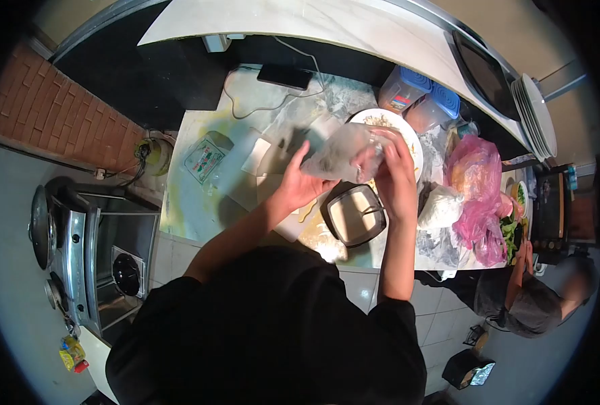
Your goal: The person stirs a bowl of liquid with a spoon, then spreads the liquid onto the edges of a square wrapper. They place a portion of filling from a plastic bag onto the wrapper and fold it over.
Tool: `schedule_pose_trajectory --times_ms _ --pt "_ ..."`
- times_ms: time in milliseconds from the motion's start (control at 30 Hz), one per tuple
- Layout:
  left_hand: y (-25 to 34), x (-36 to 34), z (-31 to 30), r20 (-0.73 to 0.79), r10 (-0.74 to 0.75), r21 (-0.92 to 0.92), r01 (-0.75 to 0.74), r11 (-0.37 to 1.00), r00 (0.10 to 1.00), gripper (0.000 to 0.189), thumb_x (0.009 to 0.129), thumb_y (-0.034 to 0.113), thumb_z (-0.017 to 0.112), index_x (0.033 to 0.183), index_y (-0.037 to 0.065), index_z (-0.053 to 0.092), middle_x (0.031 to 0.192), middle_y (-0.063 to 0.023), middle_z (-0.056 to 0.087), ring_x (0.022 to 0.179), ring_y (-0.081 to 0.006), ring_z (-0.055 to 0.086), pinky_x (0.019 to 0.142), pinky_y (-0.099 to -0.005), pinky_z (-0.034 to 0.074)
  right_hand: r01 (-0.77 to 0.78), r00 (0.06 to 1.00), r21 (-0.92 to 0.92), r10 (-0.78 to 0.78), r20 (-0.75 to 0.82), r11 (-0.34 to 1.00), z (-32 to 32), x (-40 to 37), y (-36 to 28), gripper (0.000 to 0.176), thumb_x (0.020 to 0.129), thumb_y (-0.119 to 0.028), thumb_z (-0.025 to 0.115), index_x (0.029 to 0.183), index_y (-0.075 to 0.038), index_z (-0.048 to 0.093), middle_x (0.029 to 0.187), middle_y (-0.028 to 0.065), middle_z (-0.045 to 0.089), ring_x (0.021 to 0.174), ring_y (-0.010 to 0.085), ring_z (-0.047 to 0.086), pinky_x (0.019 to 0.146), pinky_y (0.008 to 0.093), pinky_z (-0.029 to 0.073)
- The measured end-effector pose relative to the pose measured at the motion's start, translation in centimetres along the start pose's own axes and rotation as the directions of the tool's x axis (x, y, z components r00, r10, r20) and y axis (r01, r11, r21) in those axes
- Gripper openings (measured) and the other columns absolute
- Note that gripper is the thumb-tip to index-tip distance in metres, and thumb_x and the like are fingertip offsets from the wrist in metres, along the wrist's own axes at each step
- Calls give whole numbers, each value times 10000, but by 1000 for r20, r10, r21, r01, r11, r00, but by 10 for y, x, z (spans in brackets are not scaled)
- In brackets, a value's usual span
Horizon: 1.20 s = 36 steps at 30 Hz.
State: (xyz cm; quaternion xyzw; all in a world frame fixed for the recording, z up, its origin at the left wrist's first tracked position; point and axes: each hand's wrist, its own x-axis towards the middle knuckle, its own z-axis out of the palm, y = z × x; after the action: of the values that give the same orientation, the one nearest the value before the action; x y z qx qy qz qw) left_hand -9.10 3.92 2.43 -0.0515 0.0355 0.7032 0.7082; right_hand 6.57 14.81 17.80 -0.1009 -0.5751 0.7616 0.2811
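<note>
A crumpled clear plastic bag (337, 154) is held above the table between my two hands. My left hand (300, 185) has its thumb raised and its fingers under the bag's left side. The fingers of my right hand (396, 162) are bent around the bag's right end; its contents, if any, are hard to make out. Just below the hands stands a dark square bowl (355, 214) of pale liquid, a utensil leaning in it. Behind my right hand is a white plate (416, 145) with shredded filling. Pale flat sheets (273, 162) lie left of the bag.
A pink plastic bag (475, 169) and a white bag (440, 206) sit on the right. Blue-lidded containers (408, 88) and a phone (284, 77) with a cable are at the back. Another person (536, 297) works by leafy greens (509, 236). A stove (77, 256) stands left.
</note>
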Motion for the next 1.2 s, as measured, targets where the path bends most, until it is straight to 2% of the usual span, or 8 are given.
schedule_pose_trajectory --times_ms 133,267,500,633,767,800,900,1200 --pt "13 -22 53 32 55 372 -63 926 998 446 1046 314 495 1407 52 481 1331 -110 613 1237 -277 594 1056 -510 469 -32 999 31 31 24 999 -12 -42 -25 432 963 -246 477 1324 -11 496 1043 273 674 975 352 663 950 454 474" --pt "25 -52 98 -75 179 610 -96 786 981 463 1041 122 498 1485 72 377 1405 -121 536 1307 -299 535 1070 -552 454 -93 972 -333 158 173 938 -39 -73 -26 500 771 89 396 1190 28 662 1177 174 697 1183 294 629 1096 369 400" --pt "24 -79 103 -53 294 727 -165 666 954 558 1007 72 564 1512 62 327 1401 -101 519 1281 -209 537 1044 -436 491 -31 931 -468 196 308 883 7 -54 -5 749 729 175 319 1424 -20 518 1276 161 665 1146 220 646 1041 354 450" --pt "28 -85 103 21 405 815 -250 522 914 498 969 20 598 1437 24 430 1311 -98 581 1192 -178 582 1021 -361 491 -246 957 -249 275 89 937 38 -40 3 564 928 112 408 1473 -28 447 1290 109 665 1098 145 648 906 315 521" --pt "28 -89 105 -16 457 811 -256 526 889 497 939 -4 629 1409 25 467 1287 -91 593 1179 -174 588 1029 -345 479 -27 994 -413 67 83 910 26 -24 28 384 1004 -75 544 1384 -17 542 1295 83 662 1097 134 638 645 237 526" --pt "28 -90 105 5 446 805 -268 529 895 514 930 -14 636 1413 28 464 1291 -91 591 1180 -173 588 1027 -345 480 -223 964 -388 262 49 894 28 -25 15 355 1000 -123 580 1342 -29 593 1293 86 666 1090 136 638 736 271 540" --pt "27 -93 106 27 445 804 -284 523 895 544 918 -25 647 1423 30 454 1295 -92 589 1182 -175 588 1027 -346 480 1 989 -553 83 126 833 29 -25 32 350 1005 -126 577 1348 -61 606 1298 94 656 1017 145 642 770 287 540" --pt "23 -94 107 22 293 737 -213 642 956 560 937 -18 597 1459 28 399 1351 -113 556 1252 -217 557 1082 -392 446 -82 988 -541 141 67 837 57 -17 11 588 832 158 495 1357 -89 596 1252 137 649 1010 228 680 802 335 549"
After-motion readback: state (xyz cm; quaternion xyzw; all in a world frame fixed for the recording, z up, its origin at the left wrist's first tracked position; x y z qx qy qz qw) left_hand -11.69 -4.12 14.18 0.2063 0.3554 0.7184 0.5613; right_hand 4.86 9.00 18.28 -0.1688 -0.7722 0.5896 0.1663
